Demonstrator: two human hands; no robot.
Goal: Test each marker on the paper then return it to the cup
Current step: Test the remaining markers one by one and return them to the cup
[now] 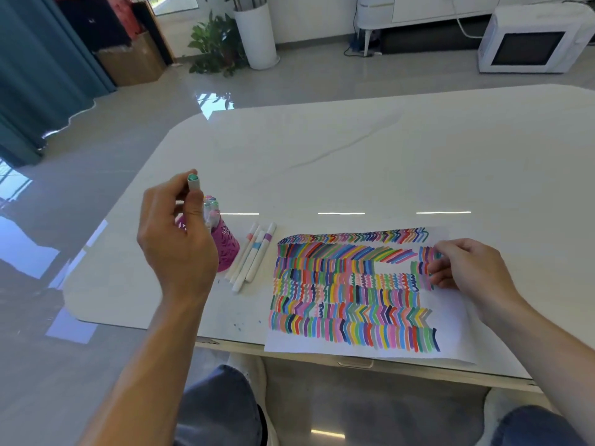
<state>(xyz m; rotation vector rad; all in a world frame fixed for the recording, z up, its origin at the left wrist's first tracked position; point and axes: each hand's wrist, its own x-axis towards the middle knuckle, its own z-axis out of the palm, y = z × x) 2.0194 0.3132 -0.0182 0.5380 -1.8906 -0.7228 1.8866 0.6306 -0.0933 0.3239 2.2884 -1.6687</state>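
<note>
My left hand (175,239) holds a white marker with a green cap (193,181) upright, just above the magenta cup (227,249), which my hand partly hides. Several marker tips stick out of the cup. Three white markers (252,255) lie flat on the table between the cup and the paper. The paper (447,320) is covered with rows of coloured strokes. My right hand (467,268) rests on the paper's right edge with fingers curled; a small green thing shows at the fingertips, too small to tell what it is.
The white table (354,162) has a rounded far-left corner, and its front edge runs just below the paper. My knees show below the edge. A potted plant (215,43) and a white appliance (531,43) stand on the floor beyond.
</note>
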